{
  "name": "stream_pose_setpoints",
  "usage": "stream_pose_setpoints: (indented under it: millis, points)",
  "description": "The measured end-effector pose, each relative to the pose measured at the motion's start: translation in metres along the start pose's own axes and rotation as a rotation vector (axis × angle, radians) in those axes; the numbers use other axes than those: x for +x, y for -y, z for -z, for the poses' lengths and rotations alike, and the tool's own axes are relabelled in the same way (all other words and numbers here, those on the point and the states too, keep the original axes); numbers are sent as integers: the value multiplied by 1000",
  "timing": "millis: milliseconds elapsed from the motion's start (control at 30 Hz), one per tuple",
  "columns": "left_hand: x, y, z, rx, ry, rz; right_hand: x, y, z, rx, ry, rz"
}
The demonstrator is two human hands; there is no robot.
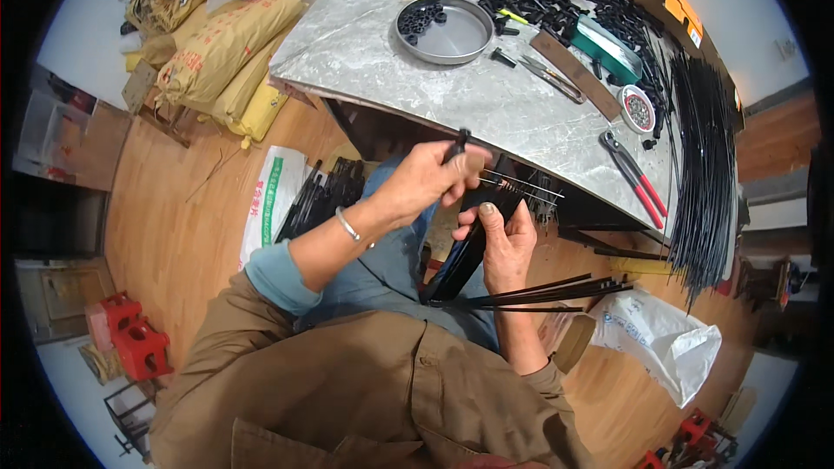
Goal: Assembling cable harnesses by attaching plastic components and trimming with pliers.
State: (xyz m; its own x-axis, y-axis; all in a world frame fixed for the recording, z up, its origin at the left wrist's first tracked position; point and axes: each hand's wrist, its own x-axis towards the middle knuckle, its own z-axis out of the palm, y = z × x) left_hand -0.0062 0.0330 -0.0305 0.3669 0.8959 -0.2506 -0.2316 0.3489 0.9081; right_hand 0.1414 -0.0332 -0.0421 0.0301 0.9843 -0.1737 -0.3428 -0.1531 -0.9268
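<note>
Black thin rods [543,293] lie across the lap, held steady by the right hand [506,243] with fingers closed. The left hand [426,178] pinches a small black piece [458,144] near the grey surface [486,95], close to the eyes.

A wooden plank floor [174,226] is spreading across the lower and left parts of the view, glowing warm under even indoor light. A grey marble-patterned table [408,69] is filling the 12 to 2 o'clock area. Yellow sacks [226,52] are leaning in a heap at 10 to 11 o'clock against a pale wall [87,35]. Red plastic stools [130,339] are sitting at 8 o'clock, and another red stool [704,434] is showing at 4 o'clock. A white woven bag [669,339] is lying on the floor at 4 o'clock.
</note>
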Motion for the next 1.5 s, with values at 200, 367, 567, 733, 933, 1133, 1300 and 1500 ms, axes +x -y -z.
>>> stream_pose_setpoints:
  millis: [200, 367, 567, 733, 933, 1133, 1300, 1500]
  points:
    - [-15, -8, -19, -11, -41, 49, -1, 0, -5, -17, 4, 37]
    - [-11, 9, -15, -37, -77, -14, 3, 11, 11, -373, 60, 36]
    - [-13, 16, -20, -106, -137, -82, 14, 8, 17, -321, 180, -34]
    - [-13, 16, -16, -261, -20, -29, 16, -2, 23, 3, 279, -82]
    - [-16, 20, -20, -226, -76, -51, 18, -1, 24, 100, 278, -222]
    - [-14, 19, -13, -215, 17, -78, 16, -7, 26, 35, 295, -188]
    - [-19, 18, -11, -300, 85, -9, 15, -11, 33, 153, 385, -345]
    - [-24, 9, -20, -111, 12, -81, 7, 0, 28, 1, 292, -183]
